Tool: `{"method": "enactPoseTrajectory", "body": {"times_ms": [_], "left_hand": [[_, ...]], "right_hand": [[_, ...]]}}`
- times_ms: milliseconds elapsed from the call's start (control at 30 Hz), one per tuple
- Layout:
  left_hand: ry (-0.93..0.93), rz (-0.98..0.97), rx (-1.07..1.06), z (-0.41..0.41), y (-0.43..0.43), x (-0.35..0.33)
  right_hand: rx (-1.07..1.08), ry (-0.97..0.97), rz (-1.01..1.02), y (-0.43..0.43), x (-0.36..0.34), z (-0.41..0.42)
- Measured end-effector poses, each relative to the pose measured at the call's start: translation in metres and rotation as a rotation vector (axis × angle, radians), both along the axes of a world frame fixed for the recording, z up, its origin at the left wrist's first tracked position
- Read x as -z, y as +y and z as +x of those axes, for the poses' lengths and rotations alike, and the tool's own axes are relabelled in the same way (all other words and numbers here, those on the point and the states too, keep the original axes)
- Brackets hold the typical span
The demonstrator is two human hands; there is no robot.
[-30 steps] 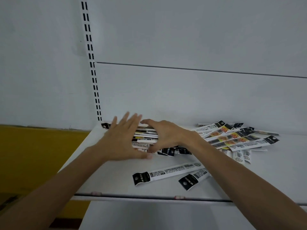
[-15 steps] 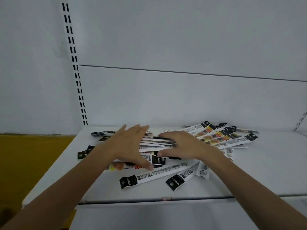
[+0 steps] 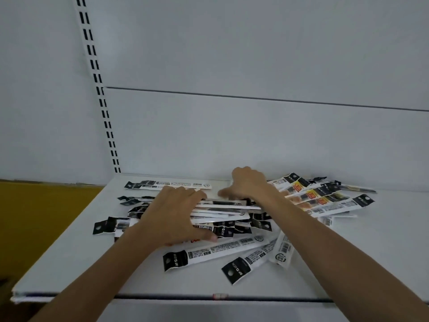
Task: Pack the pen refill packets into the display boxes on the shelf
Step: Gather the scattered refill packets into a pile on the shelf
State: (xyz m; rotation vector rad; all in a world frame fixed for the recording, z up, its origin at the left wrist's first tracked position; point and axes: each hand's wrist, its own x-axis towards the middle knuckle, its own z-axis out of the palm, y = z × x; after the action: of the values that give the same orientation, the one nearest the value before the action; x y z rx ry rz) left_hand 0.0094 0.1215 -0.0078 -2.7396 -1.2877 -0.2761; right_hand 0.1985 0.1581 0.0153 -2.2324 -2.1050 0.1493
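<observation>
Long white pen refill packets with black header ends lie heaped on the white shelf. My left hand curls over the near left end of a stack of packets, with its thumb under the stack's front edge. My right hand reaches over the far side, its fingers bent down onto the same stack. Loose packets lie in front, one lies at the back, and several with yellow-red labels fan out to the right. No display box is in view.
A white back panel rises behind the shelf, with a slotted upright at its left. A yellow surface lies beyond the shelf's left end. The shelf's front edge runs below my forearms.
Both hands went from flat and spread to curled around the stack. The right hand moved to the stack's far side. The view shifted closer, and more packets show at the left.
</observation>
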Motion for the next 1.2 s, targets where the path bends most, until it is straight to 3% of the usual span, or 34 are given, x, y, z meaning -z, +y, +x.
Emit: {"method": "enactPoseTrajectory", "body": {"times_ms": [167, 333, 400, 467, 533, 600, 667, 767, 900, 1000, 1133, 1200], "left_hand": [[-0.005, -0.008, -0.034, -0.002, -0.003, 0.000], [0.016, 0.029, -0.043, -0.009, -0.008, -0.001], [0.020, 0.045, -0.049, -0.012, -0.009, 0.000], [0.007, 0.054, -0.053, -0.014, -0.009, 0.002], [-0.015, 0.101, -0.034, -0.014, -0.007, 0.003], [-0.027, 0.126, -0.027, -0.014, -0.005, 0.006], [-0.008, 0.094, -0.035, -0.016, -0.005, 0.008], [-0.001, 0.097, -0.054, -0.018, -0.004, 0.008], [-0.026, 0.138, -0.049, -0.018, -0.003, 0.009], [-0.021, 0.132, -0.022, -0.018, 0.001, 0.011], [0.052, -0.146, -0.046, -0.014, 0.005, 0.001], [0.064, -0.193, -0.052, -0.011, 0.008, -0.002]], "right_hand": [[0.012, 0.094, -0.025, 0.011, -0.006, -0.012], [0.120, 0.552, 0.354, 0.014, -0.015, -0.008], [0.053, 0.648, 0.510, 0.014, -0.023, -0.013], [-0.127, 0.697, 0.495, 0.016, -0.029, -0.025], [-0.324, 0.668, 0.256, 0.018, -0.026, -0.041], [-0.458, 0.479, 0.002, 0.022, -0.015, -0.054], [-0.520, 0.296, -0.128, 0.027, -0.001, -0.057], [-0.516, 0.270, -0.133, 0.033, 0.006, -0.049], [-0.472, 0.377, -0.022, 0.033, 0.002, -0.039], [-0.556, 0.333, -0.154, 0.025, -0.002, -0.031], [-0.369, 0.451, -0.060, 0.018, -0.012, 0.005], [-0.242, 0.369, -0.022, 0.016, -0.014, 0.035]]}}
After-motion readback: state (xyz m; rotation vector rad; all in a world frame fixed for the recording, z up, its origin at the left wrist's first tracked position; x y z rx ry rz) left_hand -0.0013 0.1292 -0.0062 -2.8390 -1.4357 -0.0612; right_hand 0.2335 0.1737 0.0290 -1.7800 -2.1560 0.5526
